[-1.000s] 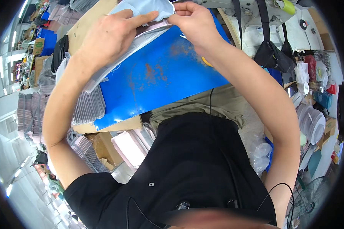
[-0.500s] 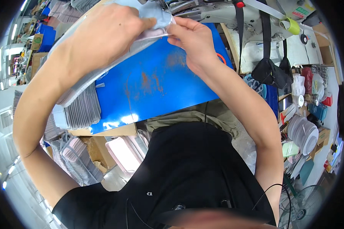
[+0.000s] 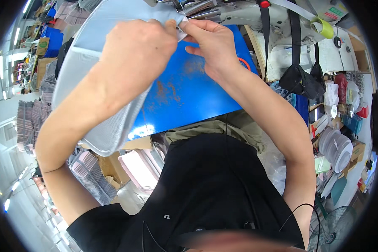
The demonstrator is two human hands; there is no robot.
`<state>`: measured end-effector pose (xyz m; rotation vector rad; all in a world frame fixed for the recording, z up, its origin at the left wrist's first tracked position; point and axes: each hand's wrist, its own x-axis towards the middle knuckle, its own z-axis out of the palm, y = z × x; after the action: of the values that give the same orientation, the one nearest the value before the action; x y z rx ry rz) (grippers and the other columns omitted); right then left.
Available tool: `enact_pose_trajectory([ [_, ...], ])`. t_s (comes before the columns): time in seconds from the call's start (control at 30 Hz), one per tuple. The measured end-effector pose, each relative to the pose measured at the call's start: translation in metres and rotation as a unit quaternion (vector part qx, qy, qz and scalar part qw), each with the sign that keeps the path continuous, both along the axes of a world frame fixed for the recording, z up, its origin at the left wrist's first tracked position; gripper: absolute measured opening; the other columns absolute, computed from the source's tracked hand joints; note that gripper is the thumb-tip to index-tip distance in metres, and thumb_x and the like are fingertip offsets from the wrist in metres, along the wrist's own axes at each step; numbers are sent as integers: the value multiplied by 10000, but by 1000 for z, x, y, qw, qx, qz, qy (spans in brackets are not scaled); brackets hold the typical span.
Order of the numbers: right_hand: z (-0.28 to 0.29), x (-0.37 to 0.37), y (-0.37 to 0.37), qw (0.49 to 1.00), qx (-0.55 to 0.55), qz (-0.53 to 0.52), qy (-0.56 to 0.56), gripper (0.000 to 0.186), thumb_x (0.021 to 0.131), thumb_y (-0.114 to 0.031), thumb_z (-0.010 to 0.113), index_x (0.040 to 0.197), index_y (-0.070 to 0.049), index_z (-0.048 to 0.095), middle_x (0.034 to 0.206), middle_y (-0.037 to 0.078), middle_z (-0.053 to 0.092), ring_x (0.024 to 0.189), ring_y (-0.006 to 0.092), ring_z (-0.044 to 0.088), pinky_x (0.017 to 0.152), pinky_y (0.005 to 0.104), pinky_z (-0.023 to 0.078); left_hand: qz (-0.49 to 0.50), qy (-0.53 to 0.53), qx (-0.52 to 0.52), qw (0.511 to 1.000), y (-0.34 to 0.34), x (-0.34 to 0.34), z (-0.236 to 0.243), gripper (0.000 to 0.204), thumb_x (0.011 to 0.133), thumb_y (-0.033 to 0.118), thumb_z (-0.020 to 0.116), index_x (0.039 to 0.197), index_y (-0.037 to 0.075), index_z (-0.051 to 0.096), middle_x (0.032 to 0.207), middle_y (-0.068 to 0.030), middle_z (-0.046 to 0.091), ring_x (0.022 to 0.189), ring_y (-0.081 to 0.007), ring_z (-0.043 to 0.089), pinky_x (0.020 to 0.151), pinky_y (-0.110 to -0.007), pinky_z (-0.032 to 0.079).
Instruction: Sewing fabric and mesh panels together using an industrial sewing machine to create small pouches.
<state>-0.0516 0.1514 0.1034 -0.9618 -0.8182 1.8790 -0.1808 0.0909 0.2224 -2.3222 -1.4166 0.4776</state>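
A light blue and grey mesh fabric panel [image 3: 77, 69] with a rounded corner and bound edge lies over the left part of the blue work surface [image 3: 180, 101]. My left hand [image 3: 140, 48] rests across the panel, thumb and fingers closed on its edge near the sewing machine [image 3: 239, 14]. Facing it, my right hand [image 3: 216, 44] pinches the same edge. Between the fingertips a small white piece [image 3: 182, 31] shows at the edge; whether it is a label or a fold I cannot tell. My left hand hides part of the panel.
Red scissor-like handles [image 3: 244, 64] lie right of my right hand. Black straps and a pouch [image 3: 300, 80] hang beside the machine. Stacked grey and pink panels [image 3: 90, 172] stand at the lower left. White spools [image 3: 338, 147] and a fan [image 3: 334, 231] are on the right.
The panel has swung round and spread toward me, now covering the stack at the surface's left edge. My left hand has shifted right and slightly down; my right hand stays at the edge.
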Motion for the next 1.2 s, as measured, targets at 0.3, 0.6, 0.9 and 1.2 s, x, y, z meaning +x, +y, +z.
enact_pose_trajectory([
  [0.3, -6, 4, 2, 999, 43, 12, 6, 226, 906, -156, 783, 1073, -10, 738, 960, 60, 749, 830, 125, 706, 650, 282, 556, 95, -36, 77, 992, -9, 33, -38, 410, 857, 72, 634, 1238, -80, 623, 785, -124, 717, 666, -280, 735, 546, -376, 576],
  [0.6, -19, 14, 1, 995, 97, 37, 10, 286, 962, -170, 747, 1190, 2, 739, 973, 60, 761, 824, 95, 684, 671, 273, 568, 175, -149, 112, 967, -4, 51, -63, 376, 842, 76, 636, 1181, -79, 589, 782, -155, 716, 670, -335, 732, 573, -418, 576],
  [0.9, -25, 31, -1, 979, 197, 48, -2, 277, 964, -217, 748, 1115, 16, 753, 957, 60, 740, 842, 98, 669, 724, 261, 543, 221, -423, 114, 871, -4, 32, -97, 440, 970, 154, 608, 1369, -18, 540, 805, -137, 707, 722, -301, 730, 624, -401, 564],
  [1.2, -34, 51, -35, 873, 401, 57, -271, 410, 909, -230, 773, 1246, -36, 640, 842, 60, 637, 647, 199, 575, 602, 339, 471, 352, -707, 180, 586, -57, -63, -200, 636, 1014, 297, 655, 1544, 58, 398, 1410, -168, 547, 1264, -254, 570, 990, -410, 499],
])
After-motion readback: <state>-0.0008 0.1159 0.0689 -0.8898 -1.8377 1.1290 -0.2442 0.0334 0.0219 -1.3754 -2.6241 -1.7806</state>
